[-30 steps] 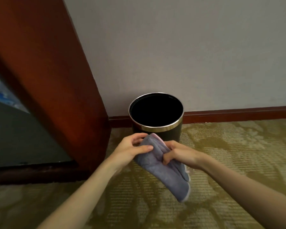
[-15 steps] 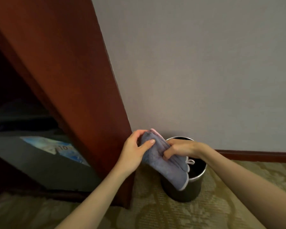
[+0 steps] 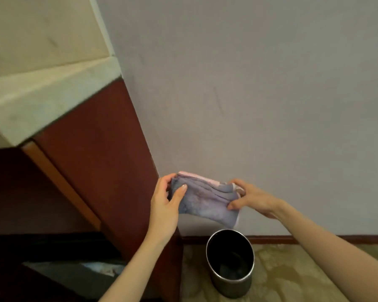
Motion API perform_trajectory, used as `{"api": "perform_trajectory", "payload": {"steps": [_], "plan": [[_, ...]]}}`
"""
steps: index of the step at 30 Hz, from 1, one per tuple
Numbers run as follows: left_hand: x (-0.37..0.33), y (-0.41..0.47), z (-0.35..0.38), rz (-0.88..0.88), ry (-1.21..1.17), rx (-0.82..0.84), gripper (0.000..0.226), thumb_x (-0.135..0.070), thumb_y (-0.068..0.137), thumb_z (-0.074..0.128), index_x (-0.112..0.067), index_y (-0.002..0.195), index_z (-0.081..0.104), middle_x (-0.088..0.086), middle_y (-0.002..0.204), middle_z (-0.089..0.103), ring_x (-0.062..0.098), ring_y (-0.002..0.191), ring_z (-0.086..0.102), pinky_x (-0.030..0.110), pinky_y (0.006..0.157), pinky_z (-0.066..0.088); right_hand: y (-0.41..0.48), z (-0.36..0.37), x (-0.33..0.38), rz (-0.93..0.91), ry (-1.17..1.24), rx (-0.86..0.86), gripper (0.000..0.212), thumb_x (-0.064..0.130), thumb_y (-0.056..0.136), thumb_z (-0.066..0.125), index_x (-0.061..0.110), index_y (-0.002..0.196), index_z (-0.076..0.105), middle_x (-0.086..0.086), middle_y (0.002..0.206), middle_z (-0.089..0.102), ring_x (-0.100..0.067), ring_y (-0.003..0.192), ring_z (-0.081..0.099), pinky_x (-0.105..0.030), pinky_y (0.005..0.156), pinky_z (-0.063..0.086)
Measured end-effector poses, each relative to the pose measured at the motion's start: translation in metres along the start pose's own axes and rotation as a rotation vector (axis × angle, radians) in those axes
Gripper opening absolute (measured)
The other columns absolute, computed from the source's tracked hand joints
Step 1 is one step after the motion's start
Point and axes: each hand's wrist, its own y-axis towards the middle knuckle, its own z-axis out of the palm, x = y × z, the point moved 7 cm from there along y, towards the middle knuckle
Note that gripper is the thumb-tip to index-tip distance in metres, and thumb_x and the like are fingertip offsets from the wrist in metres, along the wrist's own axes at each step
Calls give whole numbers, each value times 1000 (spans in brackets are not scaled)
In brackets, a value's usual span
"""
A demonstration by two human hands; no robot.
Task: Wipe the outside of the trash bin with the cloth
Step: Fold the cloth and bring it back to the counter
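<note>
A folded blue-grey cloth [image 3: 205, 199] with a pale pink edge is stretched between both hands, held in the air in front of the wall. My left hand [image 3: 165, 205] pinches its left end and my right hand [image 3: 250, 198] grips its right end. Below the cloth, a round dark trash bin [image 3: 230, 282] with a metal rim stands upright on the carpet against the wall. Its inside looks empty and dark. The cloth does not touch the bin.
A dark red wooden cabinet side [image 3: 109, 171] stands immediately left of the bin, under a pale stone countertop [image 3: 48, 99]. A grey wall [image 3: 249, 83] with a red-brown baseboard [image 3: 314, 239] is behind. Patterned olive carpet [image 3: 292, 277] spreads to the right.
The view has risen and tipped up, so the bin now sits lower in the frame. Both hands lifted the cloth higher and pulled it out sideways between them.
</note>
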Motion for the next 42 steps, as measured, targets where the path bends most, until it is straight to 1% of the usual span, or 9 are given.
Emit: {"api": "perform_trajectory", "payload": {"steps": [5,9,11,15,18,27,31,35,42], "plan": [[-85,30,-14,62,176,-33,25,-20,94,52,-11,118,49,3,113,59,14,104,56,26,90,45,-28,-29,87,-18,321,-230,48,-13,71,61,0,116,52,-13,97,64,-22,89,61,-33,73,50],[-150,45,-14,116,207,-56,22,-19,97,46,-13,118,44,-1,111,51,5,100,50,0,83,34,-52,-42,149,-65,264,-483,55,3,73,59,5,125,43,-8,94,61,-12,79,57,-19,61,46],[-179,51,-16,154,217,-83,23,-19,97,46,-12,118,44,-2,110,50,1,96,48,-4,80,31,-66,-48,181,-161,179,-555,53,4,81,56,9,130,37,-4,93,57,-7,77,54,-11,58,44],[-218,66,-21,117,244,-146,26,-23,97,46,-10,119,46,-4,110,51,8,98,50,4,77,33,-97,-65,242,-381,-18,-641,55,2,86,51,18,134,29,2,75,48,-6,66,50,-18,63,42],[-239,73,-23,106,259,-181,25,-26,97,46,-10,116,49,-3,108,54,10,96,51,16,80,36,-118,-75,279,-519,-176,-704,56,4,84,53,22,132,30,6,70,41,-5,62,47,-11,59,38],[-275,86,-59,127,343,-261,25,-29,95,47,-12,113,53,7,111,62,18,98,56,35,87,49,-128,-63,334,-625,-256,-609,47,11,85,53,27,125,36,14,74,50,-5,68,52,-6,55,35],[-278,110,-96,148,405,-273,23,-22,95,48,-8,111,55,12,108,63,19,93,55,27,78,40,-101,-39,357,-660,-233,-592,45,12,86,54,27,124,37,11,65,44,-3,57,49,-8,51,35],[-268,149,-144,150,432,-268,19,-17,95,49,-4,106,58,16,105,66,28,96,60,32,78,43,-53,-7,383,-686,-194,-543,41,13,86,56,32,117,37,6,63,43,4,53,48,-10,51,36],[-222,228,-236,88,438,-166,21,-16,95,49,-3,107,59,18,107,67,30,100,60,38,85,44,47,59,425,-549,-70,-372,51,16,85,63,28,122,31,-8,75,53,-16,69,57,-29,62,47]]}}
